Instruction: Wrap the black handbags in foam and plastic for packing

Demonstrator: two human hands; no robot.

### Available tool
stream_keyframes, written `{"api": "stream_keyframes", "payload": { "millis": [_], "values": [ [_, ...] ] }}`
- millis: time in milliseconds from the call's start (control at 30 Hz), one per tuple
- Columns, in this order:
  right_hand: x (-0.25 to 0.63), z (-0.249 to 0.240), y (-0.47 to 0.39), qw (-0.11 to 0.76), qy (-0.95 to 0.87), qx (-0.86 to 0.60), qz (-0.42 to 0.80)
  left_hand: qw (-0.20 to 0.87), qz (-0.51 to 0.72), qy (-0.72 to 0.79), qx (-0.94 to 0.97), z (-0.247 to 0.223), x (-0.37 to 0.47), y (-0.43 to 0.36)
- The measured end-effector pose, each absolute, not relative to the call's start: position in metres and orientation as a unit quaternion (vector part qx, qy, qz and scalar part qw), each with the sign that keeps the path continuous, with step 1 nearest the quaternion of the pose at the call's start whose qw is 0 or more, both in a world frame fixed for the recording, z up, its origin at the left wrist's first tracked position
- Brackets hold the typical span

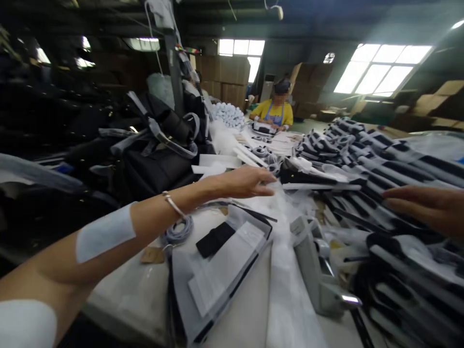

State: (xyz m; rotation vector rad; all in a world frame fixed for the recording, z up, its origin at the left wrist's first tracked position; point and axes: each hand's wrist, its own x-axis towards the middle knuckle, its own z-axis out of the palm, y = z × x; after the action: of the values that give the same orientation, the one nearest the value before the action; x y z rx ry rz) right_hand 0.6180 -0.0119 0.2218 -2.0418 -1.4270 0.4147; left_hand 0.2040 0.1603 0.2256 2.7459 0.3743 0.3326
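Note:
My left hand [248,182] is stretched forward over the middle of the table, fingers extended and apart, with nothing visible in it. Below it lies a flat black bag piece [268,231] lined in pale grey, with a white sheet [232,266] and a small black pouch-like piece [215,239] on top. At the right edge, my right hand [426,205] is partly cut off. Its fingers are straight and hold nothing I can see. It hovers over a pile of black straps wrapped in clear plastic [395,169].
A grey tape dispenser [315,270] stands right of the bag piece. Black bags [152,164] crowd the left side, near a coiled grey cord [178,231]. Across the table sits a person in a yellow shirt [286,113]. White rolls [228,115] are heaped at the back.

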Motion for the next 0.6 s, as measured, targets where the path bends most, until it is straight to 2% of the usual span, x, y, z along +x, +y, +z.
{"api": "stream_keyframes", "payload": {
  "millis": [33,100,200,267,400,600],
  "values": [
    [0.579,0.215,-0.017,0.264,-0.537,-0.786,0.153,0.192,0.125,0.184,0.956,0.221,0.169,0.163],
    [0.492,0.191,-0.036,0.233,-0.523,-0.775,0.268,0.225,0.142,0.289,0.92,0.204,0.102,0.161],
    [0.382,0.13,-0.07,0.277,-0.419,-0.705,0.501,0.281,0.187,0.403,0.851,0.166,0.019,0.147],
    [0.336,0.089,-0.087,0.317,-0.323,-0.671,0.587,0.335,0.219,0.446,0.8,0.139,-0.021,0.132],
    [0.291,0.05,-0.091,0.42,-0.14,-0.598,0.669,0.384,0.283,0.485,0.733,0.093,-0.064,0.101],
    [0.253,0.059,-0.057,0.462,-0.059,-0.548,0.695,0.371,0.3,0.473,0.74,0.042,-0.065,0.084]
  ]
}}
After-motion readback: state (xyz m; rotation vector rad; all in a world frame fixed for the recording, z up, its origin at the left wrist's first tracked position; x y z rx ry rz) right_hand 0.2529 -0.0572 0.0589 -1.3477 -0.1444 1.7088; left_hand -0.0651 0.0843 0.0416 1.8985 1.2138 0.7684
